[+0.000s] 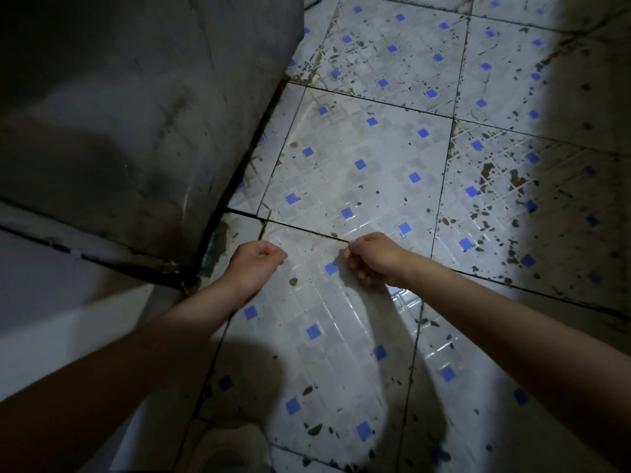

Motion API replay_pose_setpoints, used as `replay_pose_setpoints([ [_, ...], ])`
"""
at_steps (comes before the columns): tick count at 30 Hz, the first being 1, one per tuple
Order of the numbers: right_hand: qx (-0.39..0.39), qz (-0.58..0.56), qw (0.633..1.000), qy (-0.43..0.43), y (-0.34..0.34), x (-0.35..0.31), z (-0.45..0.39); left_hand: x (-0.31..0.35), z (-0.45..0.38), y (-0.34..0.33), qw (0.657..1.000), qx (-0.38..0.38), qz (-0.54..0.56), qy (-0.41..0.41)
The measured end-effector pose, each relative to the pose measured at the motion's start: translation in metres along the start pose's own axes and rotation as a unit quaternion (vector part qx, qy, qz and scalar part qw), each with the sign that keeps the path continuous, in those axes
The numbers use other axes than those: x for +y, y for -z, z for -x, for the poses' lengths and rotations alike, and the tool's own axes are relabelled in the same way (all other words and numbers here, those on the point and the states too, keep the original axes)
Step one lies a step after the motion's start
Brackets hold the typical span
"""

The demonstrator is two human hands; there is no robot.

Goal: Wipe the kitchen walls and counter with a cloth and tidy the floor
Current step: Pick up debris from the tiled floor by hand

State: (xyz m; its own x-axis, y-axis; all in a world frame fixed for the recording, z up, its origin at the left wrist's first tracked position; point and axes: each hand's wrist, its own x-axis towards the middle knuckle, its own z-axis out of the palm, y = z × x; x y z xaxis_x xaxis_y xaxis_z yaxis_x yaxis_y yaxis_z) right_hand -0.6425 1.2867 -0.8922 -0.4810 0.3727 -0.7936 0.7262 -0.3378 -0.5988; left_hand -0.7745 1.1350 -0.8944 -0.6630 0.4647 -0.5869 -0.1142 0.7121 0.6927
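Both hands hang above the stained floor [358, 172]. Left hand [254, 264]: grip curled, empty. Right hand [374, 259]: grip curled; contents cannot be told.

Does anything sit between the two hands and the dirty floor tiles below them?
Nothing visible does. The left hand and right hand hang with curled fingers over the stained floor, with no object between them and it. No cloth is in view.

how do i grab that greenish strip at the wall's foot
Pinch the greenish strip by its long edges, coming from the open floor side on its right: it likely lies narrow and flat against the wall, which blocks the left.
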Motion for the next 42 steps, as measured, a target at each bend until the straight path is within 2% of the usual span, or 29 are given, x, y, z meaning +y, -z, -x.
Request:
replay_pose_setpoints([
  [6, -0.011, -0.068, 0.997, -0.038, 0.008, 0.0, 0.016, 0.002, 0.005, 0.0, 1.0, 0.005, -0.003, 0.005],
  [12, 0.021, -0.066, 0.996, -0.052, 0.025, 0.019, 0.029, -0.005, 0.012, -0.005, 0.999, -0.001, -0.034, 0.003],
  [23, 0.025, 0.012, 0.998, -0.062, 0.036, 0.06, 0.062, -0.012, 0.046, -0.031, 0.986, -0.09, -0.132, -0.043],
  [31, 0.023, -0.013, 0.998, -0.064, 0.054, 0.088, 0.087, -0.005, 0.05, -0.058, 0.977, -0.133, -0.153, -0.062],
  [38, 0.088, -0.034, 0.994, -0.049, 0.08, 0.092, 0.098, 0.019, 0.051, -0.083, 0.947, -0.184, -0.247, -0.094],
  [42, 0.139, -0.088, 0.984, -0.074, 0.084, 0.081, 0.111, 0.041, 0.065, -0.081, 0.937, -0.218, -0.27, -0.053],
])
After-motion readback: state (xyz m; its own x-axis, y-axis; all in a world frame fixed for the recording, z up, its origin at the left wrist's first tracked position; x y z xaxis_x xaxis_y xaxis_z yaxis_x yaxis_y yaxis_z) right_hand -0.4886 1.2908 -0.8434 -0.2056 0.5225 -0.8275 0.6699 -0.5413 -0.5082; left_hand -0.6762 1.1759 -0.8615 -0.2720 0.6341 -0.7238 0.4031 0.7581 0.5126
